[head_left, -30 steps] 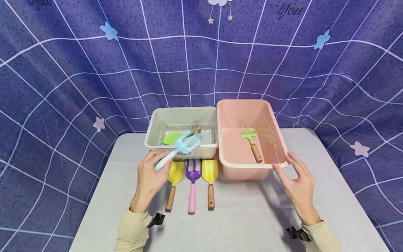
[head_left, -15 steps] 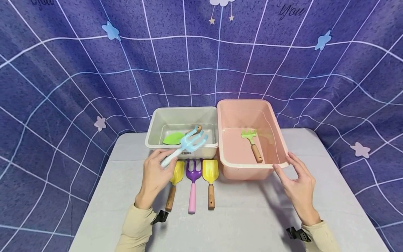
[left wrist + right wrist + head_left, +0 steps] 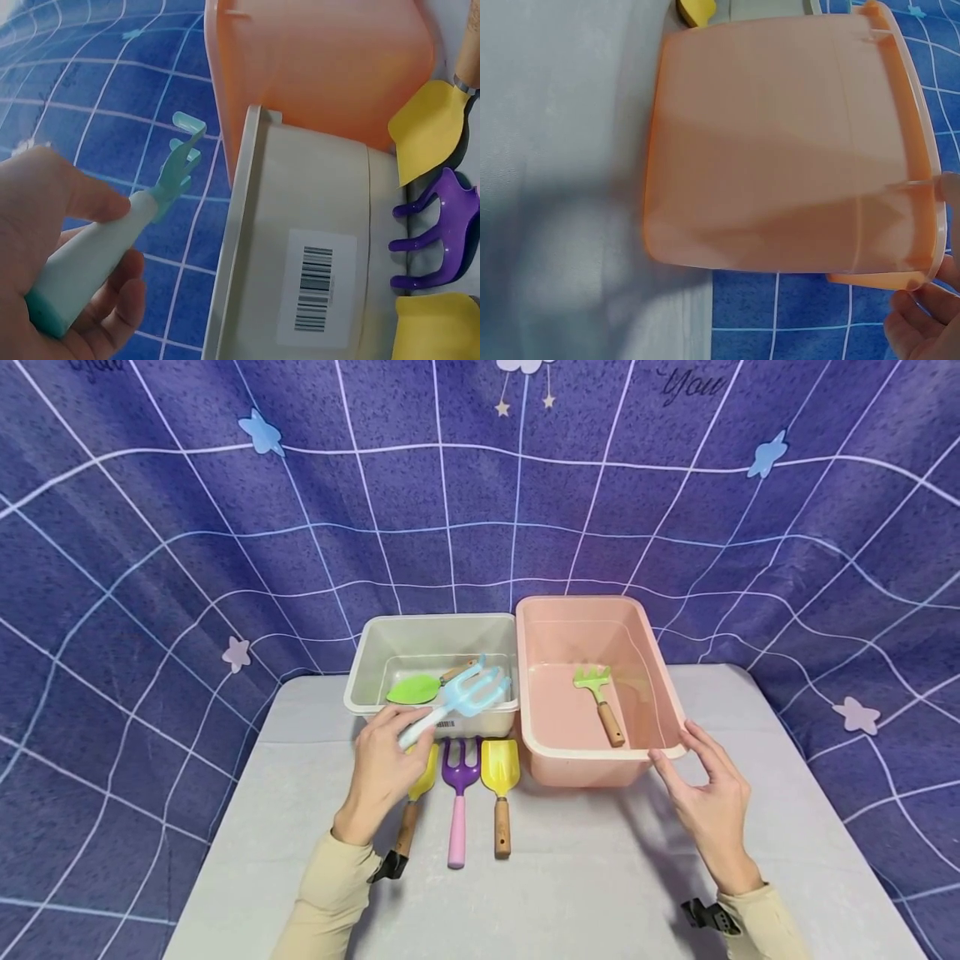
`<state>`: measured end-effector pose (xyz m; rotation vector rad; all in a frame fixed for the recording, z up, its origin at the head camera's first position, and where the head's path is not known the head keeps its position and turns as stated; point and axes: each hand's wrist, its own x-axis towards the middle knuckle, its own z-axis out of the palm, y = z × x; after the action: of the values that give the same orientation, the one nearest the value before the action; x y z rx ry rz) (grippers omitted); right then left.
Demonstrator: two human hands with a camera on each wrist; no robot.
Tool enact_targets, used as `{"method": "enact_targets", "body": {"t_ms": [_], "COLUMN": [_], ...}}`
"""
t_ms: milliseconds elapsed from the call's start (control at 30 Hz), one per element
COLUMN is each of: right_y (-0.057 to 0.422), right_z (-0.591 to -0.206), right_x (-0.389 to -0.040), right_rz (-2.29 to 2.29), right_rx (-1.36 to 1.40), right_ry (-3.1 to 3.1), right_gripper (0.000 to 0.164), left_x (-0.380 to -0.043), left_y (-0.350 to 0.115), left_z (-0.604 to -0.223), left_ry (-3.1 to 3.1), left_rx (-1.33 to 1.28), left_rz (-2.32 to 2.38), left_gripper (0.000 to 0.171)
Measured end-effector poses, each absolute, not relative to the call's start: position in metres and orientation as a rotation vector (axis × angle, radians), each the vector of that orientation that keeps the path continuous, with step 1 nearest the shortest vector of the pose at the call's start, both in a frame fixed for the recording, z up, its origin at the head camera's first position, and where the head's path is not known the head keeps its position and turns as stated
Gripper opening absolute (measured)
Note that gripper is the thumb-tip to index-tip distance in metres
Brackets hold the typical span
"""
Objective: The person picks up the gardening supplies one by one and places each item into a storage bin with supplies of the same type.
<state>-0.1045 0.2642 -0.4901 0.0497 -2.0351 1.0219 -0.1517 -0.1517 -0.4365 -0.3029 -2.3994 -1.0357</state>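
My left hand [image 3: 390, 768] grips the pale handle of a light blue toy garden fork [image 3: 474, 690]. Its prongs overlap the front right of the grey bin [image 3: 356, 672] in the head view; the left wrist view shows the thumb on top of the handle [image 3: 90, 259] and fingers curled beneath. Inside the grey bin lies a green leaf-shaped trowel [image 3: 415, 689] with a wooden handle. My right hand [image 3: 712, 802] holds the front right corner of the pink bin [image 3: 585, 768], thumb at the front rim, fingers at the side. A small green rake [image 3: 600, 697] lies in that bin.
In front of the grey bin, a yellow shovel [image 3: 408, 827], a purple fork with a pink handle [image 3: 457, 810] and a second yellow shovel [image 3: 501, 772] lie side by side on the grey-covered table [image 3: 585, 877]. A blue patterned curtain [image 3: 480, 493] hangs behind.
My left hand has moved right with the light blue fork, whose prongs shift toward the grey bin's right end. My right hand stays at the pink bin's corner.
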Motion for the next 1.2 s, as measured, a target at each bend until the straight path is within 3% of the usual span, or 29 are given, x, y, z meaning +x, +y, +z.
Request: {"method": "enact_targets", "body": {"t_ms": [1200], "right_y": [0.264], "right_z": [-0.492], "right_x": [-0.108], "right_rz": [1.051], "right_rx": [0.041], "right_ry": [-1.998], "right_gripper": [0.053], "left_x": [-0.158], "left_y": [-0.128], "left_z": [-0.415], "left_ry": [-2.456], "left_rx": [-0.416], "left_rz": [-1.019], "left_gripper": [0.029]}}
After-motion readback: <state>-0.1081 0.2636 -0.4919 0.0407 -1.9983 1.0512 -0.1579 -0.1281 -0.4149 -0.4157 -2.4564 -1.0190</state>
